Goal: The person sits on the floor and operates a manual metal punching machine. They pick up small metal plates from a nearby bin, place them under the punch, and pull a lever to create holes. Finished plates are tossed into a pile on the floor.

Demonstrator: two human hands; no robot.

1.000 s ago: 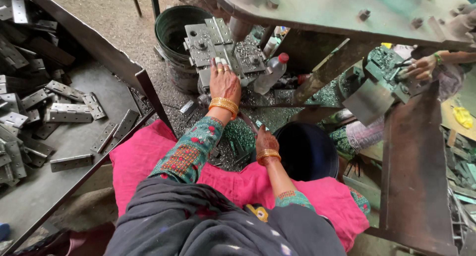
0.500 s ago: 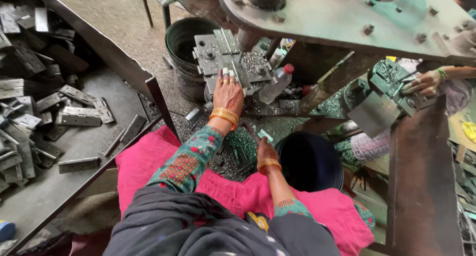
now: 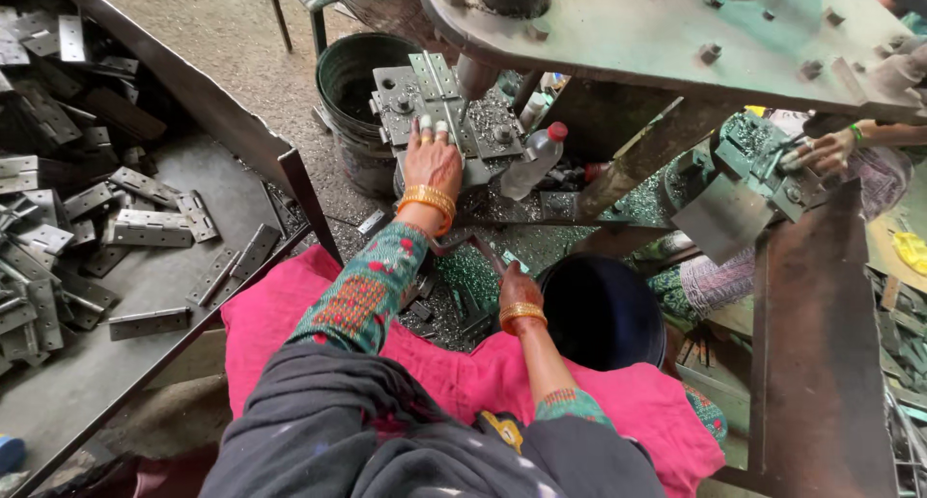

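Observation:
My left hand (image 3: 432, 160) reaches forward, its fingers pressed flat on a grey metal hinge (image 3: 436, 85). The hinge lies on the die block (image 3: 396, 97) of a press, just beside the dark punch rod (image 3: 473, 75). My right hand (image 3: 517, 290) is low by my lap, next to a black tub (image 3: 603, 310). It sits at the end of a dark bent metal bar (image 3: 473, 249), with its fingers hidden. Metal chips (image 3: 473, 271) lie scattered under it.
A tray at the left holds several loose grey hinges (image 3: 145, 228). A dark bucket (image 3: 352, 78) stands behind the die and a red-capped plastic bottle (image 3: 536, 155) leans beside it. The green press frame (image 3: 676, 25) hangs overhead. Another person's hand (image 3: 821, 152) works at a second die (image 3: 748, 165).
Both hands stay about where they were, the left on the hinge at the die, the right by the tub. Only the view has drifted slightly.

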